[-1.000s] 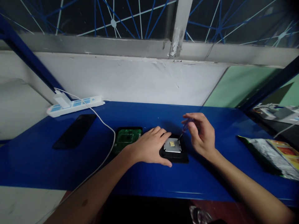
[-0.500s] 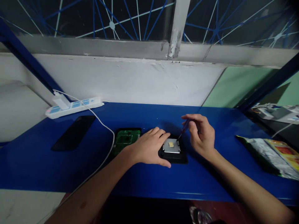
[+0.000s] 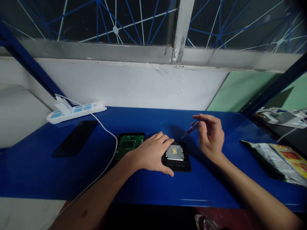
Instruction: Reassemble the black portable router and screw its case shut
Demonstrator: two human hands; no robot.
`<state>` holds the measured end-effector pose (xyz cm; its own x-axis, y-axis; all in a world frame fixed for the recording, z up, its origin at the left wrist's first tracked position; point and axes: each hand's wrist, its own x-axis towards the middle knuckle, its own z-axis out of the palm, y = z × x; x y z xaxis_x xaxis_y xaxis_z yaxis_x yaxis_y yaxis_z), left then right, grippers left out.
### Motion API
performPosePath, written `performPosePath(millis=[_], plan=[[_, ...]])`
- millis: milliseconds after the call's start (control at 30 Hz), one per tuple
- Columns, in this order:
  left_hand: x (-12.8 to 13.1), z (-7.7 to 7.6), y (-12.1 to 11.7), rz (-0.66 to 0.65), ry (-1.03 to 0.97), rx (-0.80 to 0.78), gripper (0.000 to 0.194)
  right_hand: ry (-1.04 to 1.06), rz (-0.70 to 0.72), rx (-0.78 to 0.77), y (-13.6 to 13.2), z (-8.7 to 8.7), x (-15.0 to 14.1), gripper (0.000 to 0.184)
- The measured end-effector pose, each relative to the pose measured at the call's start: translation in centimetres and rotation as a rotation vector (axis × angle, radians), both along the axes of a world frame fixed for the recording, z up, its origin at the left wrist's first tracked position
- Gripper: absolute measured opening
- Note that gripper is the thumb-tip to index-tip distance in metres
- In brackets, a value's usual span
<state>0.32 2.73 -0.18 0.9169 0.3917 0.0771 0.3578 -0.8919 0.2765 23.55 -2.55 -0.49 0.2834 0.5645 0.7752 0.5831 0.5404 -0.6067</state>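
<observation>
My right hand pinches a thin, purplish screwdriver, which slants down to the left. Its tip hangs just above and behind a black plastic cover, apart from the metal plate. That silver plate sits in the cover, with a small pale yellow square pad at its middle. Across the cover's left side rests my left hand, fingers spread and thumb apart, hiding that edge. Left of this hand, a green circuit board lies in a black housing, partly covered by my wrist.
A dark phone-like slab lies on the blue table at left. Behind it are a white power strip and a plugged-in charger, whose white cable runs forward. A shiny food packet lies at right.
My right hand has drawn back right, lifting the screwdriver tip away from the plate's upper right corner. The left hand stays on the cover. The view has tilted slightly.
</observation>
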Motion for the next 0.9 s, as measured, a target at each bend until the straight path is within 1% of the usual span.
performPosePath(millis=[100,167,200,300,400,467,567,667,767,900], plan=[[-0.2,0.4,0.1,0.010,0.020,-0.040,0.114,-0.004,0.005,-0.023,0.3,-0.4,0.1,0.023],[-0.3,0.7,0.4,0.038,0.019,-0.070,0.111,-0.026,-0.012,-0.029,0.5,-0.5,0.1,0.023],[-0.3,0.9,0.5,0.051,0.004,-0.077,0.103,-0.037,-0.021,-0.027,0.5,-0.5,0.1,0.024],[-0.4,1.1,1.4,0.083,-0.102,-0.054,0.070,-0.071,-0.042,-0.021,0.6,-0.5,0.1,0.025],[-0.6,1.1,2.3,0.112,-0.198,-0.006,0.058,-0.090,-0.030,-0.041,0.7,-0.5,0.1,0.024],[-0.6,1.1,2.6,0.115,-0.233,0.019,0.056,-0.095,-0.017,-0.060,0.8,-0.6,0.0,0.023],[-0.3,1.0,2.3,0.082,-0.239,0.045,0.053,-0.099,-0.020,-0.071,0.9,-0.7,0.0,0.022],[0.4,0.8,1.4,0.026,-0.196,0.073,0.053,-0.099,-0.029,-0.054,1.0,-0.8,0.0,0.020],[1.2,0.4,0.8,0.015,-0.151,0.111,0.056,-0.088,-0.020,-0.029,1.0,-0.8,0.0,0.021],[1.9,0.1,0.8,-0.009,-0.122,0.097,0.055,-0.073,-0.024,-0.009,0.9,-0.7,0.0,0.021]])
